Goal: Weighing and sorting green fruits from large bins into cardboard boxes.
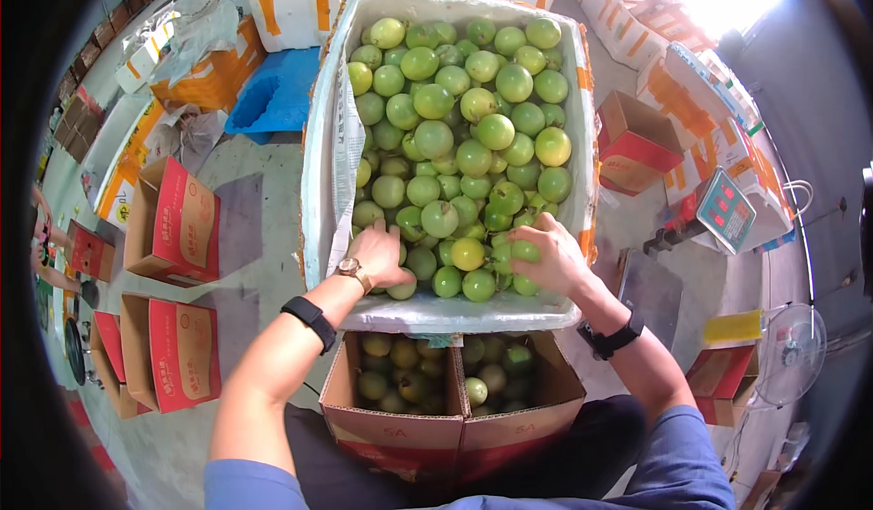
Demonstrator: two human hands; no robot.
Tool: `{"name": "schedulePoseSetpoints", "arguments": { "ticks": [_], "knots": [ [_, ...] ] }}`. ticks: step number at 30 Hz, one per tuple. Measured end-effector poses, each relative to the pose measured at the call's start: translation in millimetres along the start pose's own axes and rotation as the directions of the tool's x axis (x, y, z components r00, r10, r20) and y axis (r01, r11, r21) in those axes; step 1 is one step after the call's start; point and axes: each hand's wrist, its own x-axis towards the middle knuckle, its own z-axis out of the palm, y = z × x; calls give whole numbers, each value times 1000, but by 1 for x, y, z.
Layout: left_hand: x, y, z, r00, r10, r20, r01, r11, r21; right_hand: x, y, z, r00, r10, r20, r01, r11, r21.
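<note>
A white foam box in front of me is filled with round green passion fruits, a few of them yellowish. Near its front left corner, my left hand curls its fingers and thumb about a passion fruit that is mostly hidden. My right hand, toward the front right corner, has bent fingers around a green passion fruit. Between the hands lies a yellower passion fruit. Two open cardboard boxes, the left one and the right one, stand below the foam box with darker-looking fruits inside.
Printed paper lines the foam box's left wall. Red-and-brown cartons stand on the left, another carton on the right. A blue plastic crate is at the back left. On the right are a scale display and a fan.
</note>
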Motion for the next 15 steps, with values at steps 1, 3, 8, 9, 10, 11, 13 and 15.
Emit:
{"name": "schedulePoseSetpoints", "arguments": {
  "ticks": [1,3,8,9,10,11,13,15],
  "knots": [
    [-4,2,1,1000,4,-2,-3,990,138,2,-10,-2,999,-52,-14,49,982,-183],
    [-9,13,6,990,-84,113,82,996,22,15,-37,7,988,-13,154,66,938,-339],
    [-2,39,29,916,-396,55,399,914,-66,86,-78,46,626,538,564,-125,783,-609],
    [0,42,32,908,-418,31,418,896,-149,91,-70,45,578,582,572,-109,750,-653],
    [1,43,34,900,-436,19,433,887,-163,84,-54,37,732,373,571,-107,890,-444],
    [1,44,35,895,-446,32,446,884,-139,71,-35,24,848,185,496,-63,965,-253],
    [1,45,37,885,-465,25,464,874,-148,36,-3,4,907,-175,384,-32,878,477],
    [0,45,35,920,-375,111,389,905,-169,-6,19,-13,932,-224,286,-127,536,834]
  ]
}}
